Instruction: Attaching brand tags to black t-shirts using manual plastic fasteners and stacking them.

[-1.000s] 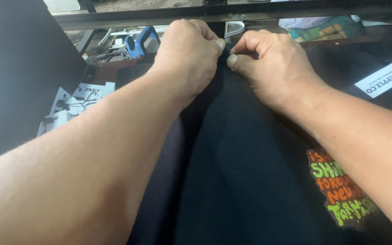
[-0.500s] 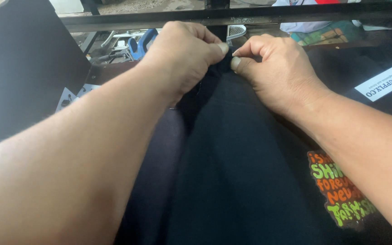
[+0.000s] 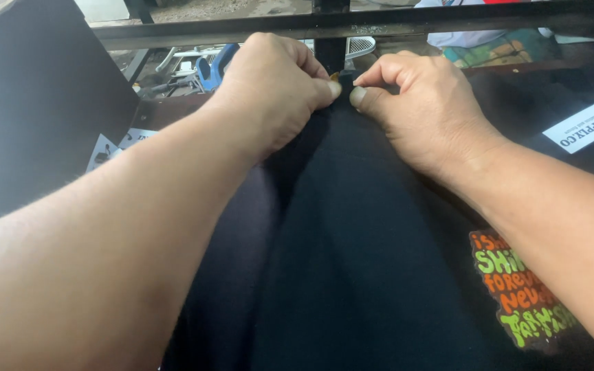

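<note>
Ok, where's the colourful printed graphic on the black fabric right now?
In the head view the orange-and-green printed graphic sits at lower right on the black fabric, just under the right forearm, well below the left hand and right hand pinching the fabric's top edge.

Black garment (image 3: 366, 261) lies spread flat in front of me, running from near edge up to far edge under metal bar. I see top edge bunched into small fold at middle, pinched there. Long crease runs down left side. Orange-green lettering print sits at lower right.
</note>
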